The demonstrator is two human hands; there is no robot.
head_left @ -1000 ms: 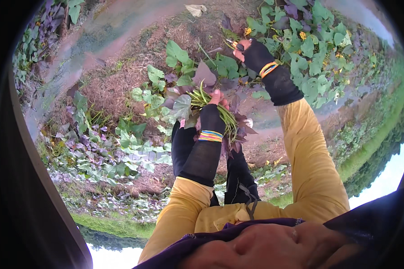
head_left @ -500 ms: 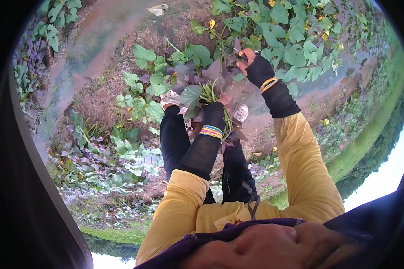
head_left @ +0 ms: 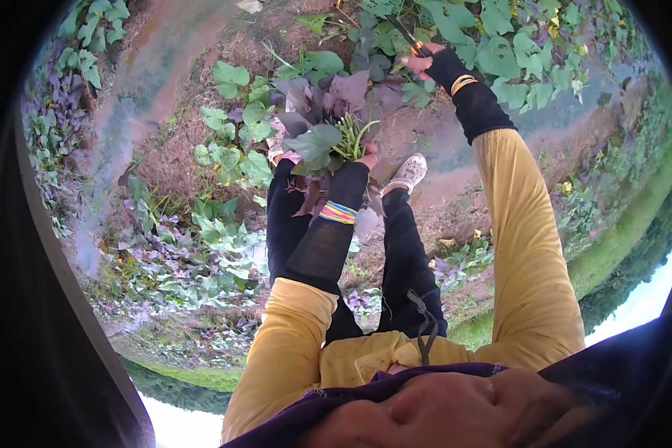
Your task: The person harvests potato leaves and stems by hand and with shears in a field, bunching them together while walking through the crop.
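Observation:
My left hand is closed around a bunch of leafy vine cuttings. Pale green stem ends stick up at its right side, with broad purple leaves and one large green leaf spread around them; most of the fingers are hidden. Farther forward and to the right, my right hand grips a slim cutting tool with a dark blade and some orange at the handle. Its tip points away into the green vines. Whether it is a knife or scissors I cannot tell.
Leafy green plants grow beside my left leg, and purple-leaved vines run along the far left. A bare soil furrow crosses on the left. My right shoe stands on the soil.
My right hand has moved farther forward, and the dark blade now shows clearly. The bunch in my left hand has shifted slightly left, its long hanging stems no longer visible. My right foot has stepped outward.

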